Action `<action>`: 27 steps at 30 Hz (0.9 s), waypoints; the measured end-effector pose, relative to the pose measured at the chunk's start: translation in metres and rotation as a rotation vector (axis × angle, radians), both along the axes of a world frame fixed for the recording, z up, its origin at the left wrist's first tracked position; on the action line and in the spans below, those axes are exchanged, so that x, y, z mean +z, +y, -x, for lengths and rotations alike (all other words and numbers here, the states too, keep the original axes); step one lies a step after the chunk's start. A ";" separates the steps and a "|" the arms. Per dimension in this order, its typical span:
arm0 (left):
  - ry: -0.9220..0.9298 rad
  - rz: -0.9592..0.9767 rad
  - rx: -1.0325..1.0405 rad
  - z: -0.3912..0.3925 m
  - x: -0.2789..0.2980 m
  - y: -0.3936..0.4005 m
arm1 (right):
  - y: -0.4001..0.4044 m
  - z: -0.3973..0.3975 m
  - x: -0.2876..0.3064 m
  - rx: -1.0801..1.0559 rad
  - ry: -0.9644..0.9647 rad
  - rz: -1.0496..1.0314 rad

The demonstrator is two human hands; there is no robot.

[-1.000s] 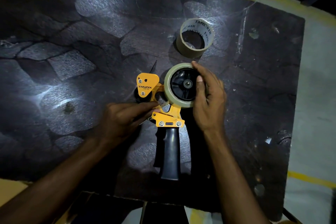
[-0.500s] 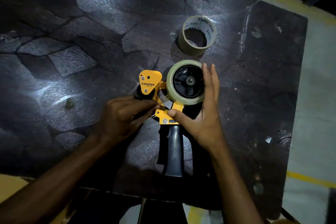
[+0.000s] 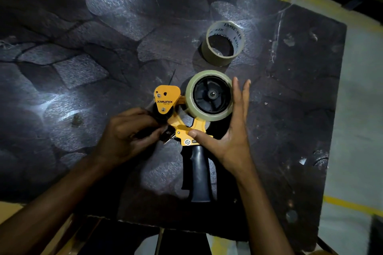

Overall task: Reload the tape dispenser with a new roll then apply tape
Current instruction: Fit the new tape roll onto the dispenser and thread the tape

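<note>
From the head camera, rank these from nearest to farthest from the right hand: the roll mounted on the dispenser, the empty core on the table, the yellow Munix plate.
Measured from the right hand:
1. Mounted tape roll: the fingers run along its right edge.
2. Yellow Munix plate: left of the roll, near the left hand.
3. Empty core: standing alone on the table, beyond the dispenser.
</note>
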State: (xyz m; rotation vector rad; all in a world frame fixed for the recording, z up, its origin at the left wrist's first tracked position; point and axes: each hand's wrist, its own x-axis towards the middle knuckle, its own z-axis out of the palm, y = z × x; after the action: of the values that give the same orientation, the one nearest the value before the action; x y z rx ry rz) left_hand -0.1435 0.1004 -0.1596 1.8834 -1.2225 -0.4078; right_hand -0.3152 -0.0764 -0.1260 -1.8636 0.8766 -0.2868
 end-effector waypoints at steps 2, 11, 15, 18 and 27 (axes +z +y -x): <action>0.045 0.007 -0.047 -0.008 0.000 0.005 | 0.000 -0.001 0.000 0.000 0.012 0.017; 0.316 -0.134 -0.202 -0.037 0.009 0.016 | 0.009 -0.004 -0.004 -0.075 0.011 0.034; 0.280 -0.188 -0.297 -0.045 0.013 0.016 | 0.015 -0.006 -0.005 -0.148 -0.023 0.063; 0.223 -0.163 -0.345 -0.048 0.014 0.015 | 0.021 -0.006 -0.005 -0.195 -0.037 0.097; 0.114 -0.004 -0.072 -0.037 0.008 0.021 | 0.035 -0.004 -0.009 -0.189 -0.095 0.047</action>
State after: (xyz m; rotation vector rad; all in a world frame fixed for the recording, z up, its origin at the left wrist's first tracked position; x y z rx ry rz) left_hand -0.1062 0.1218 -0.1520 1.7982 -1.2160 -0.5495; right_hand -0.3113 -0.0417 -0.1355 -1.7966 0.9895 -0.5124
